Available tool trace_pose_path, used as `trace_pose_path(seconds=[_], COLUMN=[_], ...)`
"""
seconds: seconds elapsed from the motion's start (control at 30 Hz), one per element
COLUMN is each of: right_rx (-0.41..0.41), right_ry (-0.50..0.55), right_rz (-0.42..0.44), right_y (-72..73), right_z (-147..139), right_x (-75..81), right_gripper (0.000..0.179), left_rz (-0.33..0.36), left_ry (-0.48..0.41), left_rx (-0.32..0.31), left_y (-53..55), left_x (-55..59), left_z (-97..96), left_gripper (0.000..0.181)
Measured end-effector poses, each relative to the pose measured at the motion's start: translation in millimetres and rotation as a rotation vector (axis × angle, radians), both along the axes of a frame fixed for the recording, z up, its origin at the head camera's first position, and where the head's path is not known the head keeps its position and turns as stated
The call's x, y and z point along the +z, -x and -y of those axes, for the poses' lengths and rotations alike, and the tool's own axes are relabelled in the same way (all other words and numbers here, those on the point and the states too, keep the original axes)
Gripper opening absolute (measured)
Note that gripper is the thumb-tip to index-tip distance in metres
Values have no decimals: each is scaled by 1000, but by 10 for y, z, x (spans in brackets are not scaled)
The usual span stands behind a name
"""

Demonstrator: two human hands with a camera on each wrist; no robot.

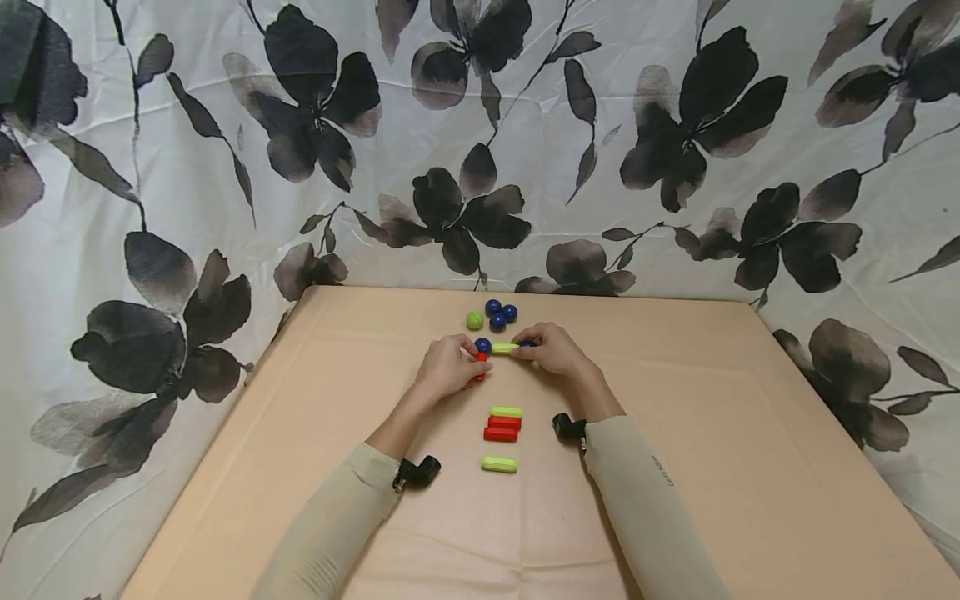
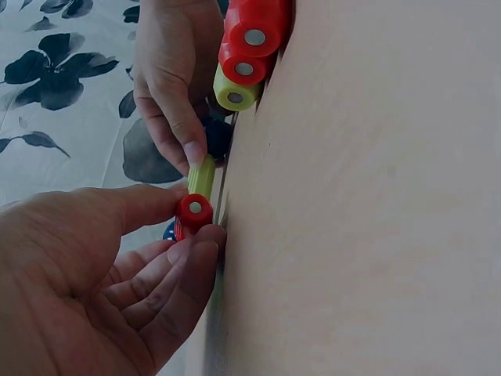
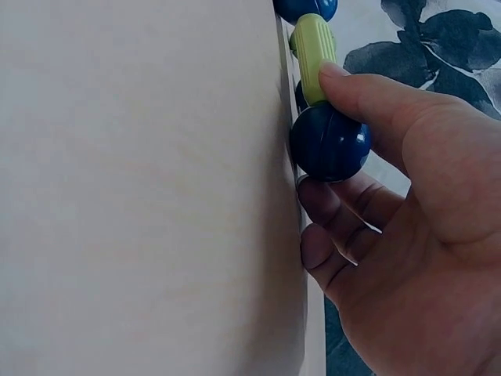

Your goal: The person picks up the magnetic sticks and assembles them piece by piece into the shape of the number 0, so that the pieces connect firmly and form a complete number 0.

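In the head view, my left hand [image 1: 444,368] pinches a red magnetic rod [image 1: 481,367] between thumb and fingers, its pale round end showing in the left wrist view. The rod's far end is at a blue ball [image 1: 483,345]. From that ball a yellow-green magnetic rod [image 1: 503,348] runs right to a second blue ball [image 3: 329,142]. My right hand [image 1: 557,350] grips this green rod near its right end, thumb on its ribbed side, fingers curled by the second ball. Whether the red rod touches the first ball is hard to tell.
Behind the hands lie several blue balls [image 1: 498,322] and a green ball [image 1: 475,320]. Nearer on the tan tabletop [image 1: 712,467] are two red rods [image 1: 501,434], a green rod [image 1: 506,412] beside them and another green rod [image 1: 498,464]. A floral cloth [image 1: 420,150] hangs behind.
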State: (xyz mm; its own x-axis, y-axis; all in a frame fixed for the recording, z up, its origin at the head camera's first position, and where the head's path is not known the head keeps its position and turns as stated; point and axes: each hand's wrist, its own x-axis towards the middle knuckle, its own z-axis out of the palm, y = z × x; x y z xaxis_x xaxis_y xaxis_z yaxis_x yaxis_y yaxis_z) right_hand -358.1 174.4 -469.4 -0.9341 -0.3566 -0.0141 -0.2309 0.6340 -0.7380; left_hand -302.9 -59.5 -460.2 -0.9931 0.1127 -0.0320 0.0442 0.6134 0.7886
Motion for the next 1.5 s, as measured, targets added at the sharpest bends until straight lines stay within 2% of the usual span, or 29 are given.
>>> trace_pose_path(seconds=[0.13,0.27,0.4,0.47,0.53,0.7,0.9,1.03,1.17,1.3,1.4,1.5], right_rx=[4,9,16,18,16,11,8,12,-30,-84,-46,85], right_ry=[3,1,-4,-4,-1,-6,-24,-61,-120,-137,-98,-51], right_rz=[0,-12,-25,-27,-30,-35,-26,-24,-92,-172,-198,-154], right_y=[1,7,14,19,18,0,-25,-56,-91,-147,-194,-243], right_z=[8,9,14,20,30,39,36,37,35,35,33,31], right_x=[4,4,0,-8,-9,-14,5,49,107,197,285,372], right_gripper=[21,21,21,21,20,19,21,33,48,43,33,25], left_rz=[0,-18,-113,-167,-198,-173,-153,-145,-143,-145,-144,-140], left_ry=[8,60,114,102,70,-37,-82,-98,-105,-109,-107,-108], left_rx=[-2,16,52,42,4,-88,-102,-104,-106,-101,-98,-98], left_y=[-1,5,39,72,115,219,277,279,291,303,314,329], left_x=[1,13,8,-16,-64,-186,-217,-224,-250,-268,-272,-268], left_z=[13,29,44,48,56,66,54,55,68,82,84,77], left_gripper=[27,27,27,29,34,39,36,36,36,37,38,38])
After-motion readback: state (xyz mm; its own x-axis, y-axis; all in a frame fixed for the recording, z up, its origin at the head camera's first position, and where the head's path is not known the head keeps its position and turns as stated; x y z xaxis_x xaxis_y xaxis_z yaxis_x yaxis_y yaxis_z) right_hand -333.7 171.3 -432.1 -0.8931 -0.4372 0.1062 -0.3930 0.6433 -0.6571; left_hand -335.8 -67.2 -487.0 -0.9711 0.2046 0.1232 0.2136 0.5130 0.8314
